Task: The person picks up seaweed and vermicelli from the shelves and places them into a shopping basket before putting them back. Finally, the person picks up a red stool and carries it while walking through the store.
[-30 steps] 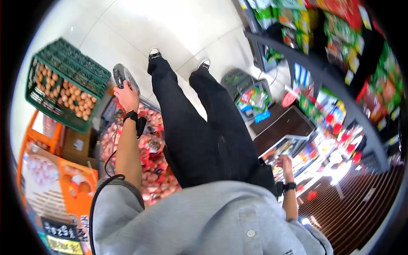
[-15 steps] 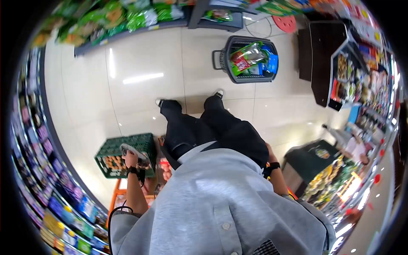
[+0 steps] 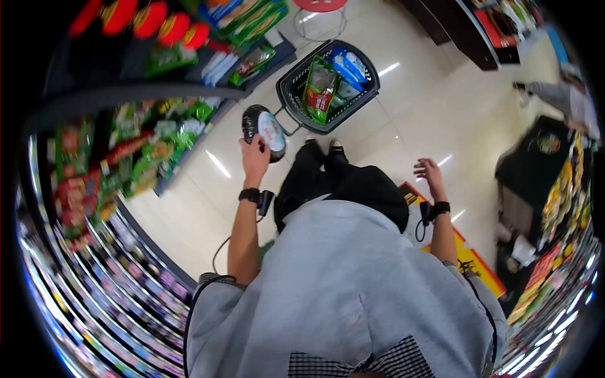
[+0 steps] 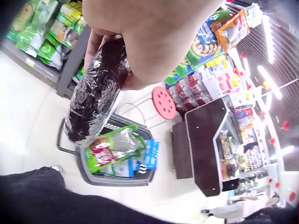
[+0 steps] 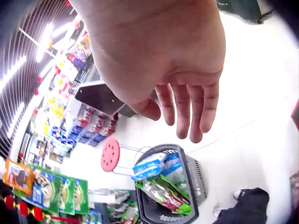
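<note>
My left hand [image 3: 255, 160] grips the edge of a rounded dark pack [image 3: 271, 131] in clear plastic wrap with a pale label on one face. In the left wrist view the pack [image 4: 93, 98] hangs below the palm, thumb on one side and fingers on the other. Just beyond it on the floor stands a grey shopping basket [image 3: 291, 79]. Inside lie a green-and-red bag [image 3: 320, 94] and blue packets [image 3: 348, 66]. Out to the right, my right hand [image 3: 430, 169] hangs in the air with loose fingers, holding nothing.
Shelves of green bagged goods [image 3: 157, 138] line the left side. A red round stool [image 4: 164, 102] and a dark counter [image 4: 204, 147] stand past the basket. A yellow-and-red box [image 3: 479, 261] is near my right side; a person [image 3: 561, 97] stands farther right.
I have turned away from the green egg crate, now out of view, and stand closer to the basket. The pack stays in my left hand. My right hand has swung outward from my thigh.
</note>
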Demonstrator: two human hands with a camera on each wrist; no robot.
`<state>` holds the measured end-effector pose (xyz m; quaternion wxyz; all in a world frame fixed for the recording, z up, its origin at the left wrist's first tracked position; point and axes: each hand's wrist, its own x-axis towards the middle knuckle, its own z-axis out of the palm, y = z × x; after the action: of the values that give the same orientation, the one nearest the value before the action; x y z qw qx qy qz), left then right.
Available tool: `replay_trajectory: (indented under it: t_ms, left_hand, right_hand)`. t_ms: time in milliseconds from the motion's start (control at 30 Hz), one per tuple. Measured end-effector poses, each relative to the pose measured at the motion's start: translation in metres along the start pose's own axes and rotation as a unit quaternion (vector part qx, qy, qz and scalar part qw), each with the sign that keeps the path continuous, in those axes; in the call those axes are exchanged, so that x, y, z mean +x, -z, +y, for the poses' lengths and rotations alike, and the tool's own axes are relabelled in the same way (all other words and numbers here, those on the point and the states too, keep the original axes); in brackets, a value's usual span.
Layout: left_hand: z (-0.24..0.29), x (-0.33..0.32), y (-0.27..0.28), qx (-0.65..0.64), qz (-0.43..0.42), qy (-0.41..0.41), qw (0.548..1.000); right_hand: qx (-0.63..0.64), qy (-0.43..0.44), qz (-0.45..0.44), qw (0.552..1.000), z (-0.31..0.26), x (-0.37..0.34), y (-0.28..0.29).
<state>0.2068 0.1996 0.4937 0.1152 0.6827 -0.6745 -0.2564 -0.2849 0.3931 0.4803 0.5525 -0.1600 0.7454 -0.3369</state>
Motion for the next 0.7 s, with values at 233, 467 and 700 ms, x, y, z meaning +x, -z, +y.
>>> replay_trajectory:
  t_ms: [233, 467, 700]
  left_hand:
    - [0.008, 0.099, -0.089, 0.047, -0.144, -0.07, 0.986]
    - [-0.079, 0.126, -0.138, 0.142, -0.272, 0.084, 0.948]
    - [0.087, 0.154, -0.155, 0.18, -0.241, 0.159, 0.94]
  right_hand:
    - [0.102, -0.044, 0.144, 0.983, 0.057, -0.052, 0.024]
    - [-0.477, 0.03, 0.004, 0.879, 0.236, -0.087, 0.04]
    - [-0.118, -0.053, 0.06, 0.99, 0.284, 0.069, 0.149]
